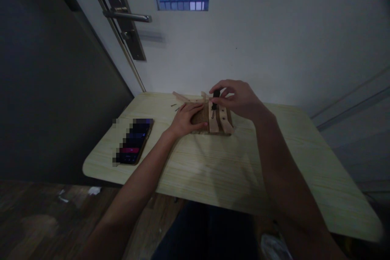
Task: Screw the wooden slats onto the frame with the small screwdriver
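My right hand (236, 95) grips the black handle of a screwdriver (216, 94) between thumb and fingers. The tool stands nearly upright, its lower end over a pale wooden strip (213, 125), where a small screw seems to stand. Beneath that strip lies a brown wooden board (199, 118). A second pale strip (224, 121) crosses the board farther right, with dark screw heads in it. My left hand (184, 120) rests flat on the board's left part, thumb spread away from the fingers.
Loose screws (175, 107) lie left of the board. Thin wooden pieces (181, 96) sit behind it, near the white door (258, 48). A phone (134, 142) lies on the table (195, 170) at the left. The door handle (131, 16) juts out above.
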Demonstrator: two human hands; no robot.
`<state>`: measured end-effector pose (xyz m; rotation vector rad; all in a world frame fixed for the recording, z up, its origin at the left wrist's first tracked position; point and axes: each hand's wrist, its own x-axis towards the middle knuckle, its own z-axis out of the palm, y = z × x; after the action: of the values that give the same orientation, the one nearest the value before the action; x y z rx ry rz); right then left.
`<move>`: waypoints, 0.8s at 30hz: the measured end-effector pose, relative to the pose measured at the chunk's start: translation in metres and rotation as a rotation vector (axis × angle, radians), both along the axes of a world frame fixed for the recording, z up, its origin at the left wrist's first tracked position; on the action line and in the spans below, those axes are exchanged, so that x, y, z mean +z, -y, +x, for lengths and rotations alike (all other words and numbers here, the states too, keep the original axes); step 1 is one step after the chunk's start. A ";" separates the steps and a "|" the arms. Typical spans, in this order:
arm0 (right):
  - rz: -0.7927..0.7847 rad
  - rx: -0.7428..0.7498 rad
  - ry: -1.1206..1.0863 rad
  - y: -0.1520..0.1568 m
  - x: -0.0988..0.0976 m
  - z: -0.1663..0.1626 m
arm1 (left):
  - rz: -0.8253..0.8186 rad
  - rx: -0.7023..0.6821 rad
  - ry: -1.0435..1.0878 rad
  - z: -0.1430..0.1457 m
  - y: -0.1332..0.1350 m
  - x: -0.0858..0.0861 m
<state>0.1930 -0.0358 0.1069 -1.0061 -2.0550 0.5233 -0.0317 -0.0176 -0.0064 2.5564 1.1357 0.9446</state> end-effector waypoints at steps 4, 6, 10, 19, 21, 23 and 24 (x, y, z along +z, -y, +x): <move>0.006 -0.001 0.023 0.001 0.001 0.001 | -0.006 0.004 -0.007 0.000 0.000 -0.001; 0.019 -0.009 0.031 0.001 0.001 0.001 | -0.007 0.013 -0.007 0.000 0.000 -0.001; 0.004 -0.013 0.007 0.000 0.001 0.001 | -0.013 0.014 0.003 0.000 0.000 -0.001; 0.031 -0.040 -0.023 0.002 0.000 -0.003 | -0.006 0.011 0.005 0.001 0.001 -0.001; 0.032 -0.011 -0.012 0.002 0.001 -0.003 | -0.006 0.009 0.000 0.000 0.002 0.000; 0.022 -0.005 0.012 0.002 0.001 -0.002 | -0.012 0.010 -0.010 0.001 0.002 0.001; 0.012 -0.009 0.021 0.001 0.001 -0.001 | -0.016 0.010 -0.016 0.001 0.003 0.002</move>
<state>0.1916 -0.0370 0.1076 -1.0176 -2.0691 0.4967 -0.0311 -0.0204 -0.0047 2.5524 1.1568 0.9158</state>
